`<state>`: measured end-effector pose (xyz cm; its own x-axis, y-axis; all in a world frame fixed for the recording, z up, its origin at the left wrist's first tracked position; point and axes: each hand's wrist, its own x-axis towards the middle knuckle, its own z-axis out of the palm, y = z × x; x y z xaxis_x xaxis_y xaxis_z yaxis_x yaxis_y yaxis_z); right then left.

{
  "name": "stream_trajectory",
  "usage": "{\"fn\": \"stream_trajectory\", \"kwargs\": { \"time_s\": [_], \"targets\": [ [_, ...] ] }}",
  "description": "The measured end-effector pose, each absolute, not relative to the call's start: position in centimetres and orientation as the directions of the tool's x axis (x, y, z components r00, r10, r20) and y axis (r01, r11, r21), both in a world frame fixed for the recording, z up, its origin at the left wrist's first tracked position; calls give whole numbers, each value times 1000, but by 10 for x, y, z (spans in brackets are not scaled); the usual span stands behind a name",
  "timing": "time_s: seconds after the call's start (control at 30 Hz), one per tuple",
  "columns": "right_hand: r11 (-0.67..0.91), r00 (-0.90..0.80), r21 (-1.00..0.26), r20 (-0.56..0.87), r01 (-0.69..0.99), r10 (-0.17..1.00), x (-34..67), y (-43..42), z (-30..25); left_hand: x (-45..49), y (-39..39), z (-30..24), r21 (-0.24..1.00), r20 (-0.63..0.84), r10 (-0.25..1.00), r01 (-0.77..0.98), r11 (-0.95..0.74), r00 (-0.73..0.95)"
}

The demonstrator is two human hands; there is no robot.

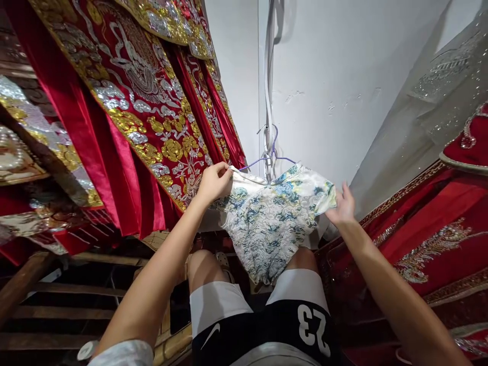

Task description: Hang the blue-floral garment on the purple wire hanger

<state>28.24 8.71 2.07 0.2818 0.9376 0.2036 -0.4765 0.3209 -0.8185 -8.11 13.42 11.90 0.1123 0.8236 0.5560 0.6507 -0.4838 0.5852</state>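
A small white garment (267,218) with a blue and green floral print hangs on a purple wire hanger (271,152) in front of a white wall. My left hand (214,183) is closed, pinching the garment's left shoulder edge. My right hand (343,206) touches the garment's right sleeve from behind, its fingers partly spread and its thumb up; I cannot tell whether it grips the cloth. The hanger's hook catches on grey straps (269,76) that drop from above.
Red robes with gold and silver embroidery (145,117) hang at the left. More red embroidered cloth (430,239) and a sheer sequinned fabric (438,101) fill the right. Wooden slats (57,295) lie below left. My knees and black shorts (263,325) are beneath the garment.
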Motion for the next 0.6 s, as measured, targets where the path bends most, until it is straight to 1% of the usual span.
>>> {"fn": "stream_trajectory", "kwargs": {
  "time_s": [0.07,0.17,0.27,0.33,0.4,0.43,0.47,0.5,0.53,0.57,0.6],
  "targets": [
    [332,324,-851,205,-407,924,288,83,29,-72,131,125,548,582,802,663,-509,135],
    [366,338,-886,264,-285,903,293,76,52,-57,133,152,476,638,756,696,-537,147],
    [431,354,-881,347,-196,869,289,61,69,-44,139,184,392,699,673,658,-644,242],
    [477,383,-868,397,-138,834,277,38,70,-36,142,194,327,705,630,638,-697,326],
    [475,378,-871,400,-127,835,258,6,63,-29,142,190,262,689,602,637,-725,403],
    [452,374,-879,373,-150,849,245,-13,57,-26,141,183,243,687,591,634,-734,422],
    [420,345,-889,342,-183,874,231,-31,51,-22,139,173,246,695,586,627,-739,418],
    [398,285,-890,332,-222,899,216,-48,45,-18,137,162,280,711,588,613,-739,385],
    [353,118,-898,333,-262,935,202,-63,40,-13,134,149,346,731,602,585,-733,323],
    [318,-66,-908,347,-273,936,188,-74,37,-8,132,138,435,745,626,544,-718,230],
    [291,-179,-915,347,-279,921,176,-82,35,-3,129,127,530,745,656,487,-694,124]
  ]
}}
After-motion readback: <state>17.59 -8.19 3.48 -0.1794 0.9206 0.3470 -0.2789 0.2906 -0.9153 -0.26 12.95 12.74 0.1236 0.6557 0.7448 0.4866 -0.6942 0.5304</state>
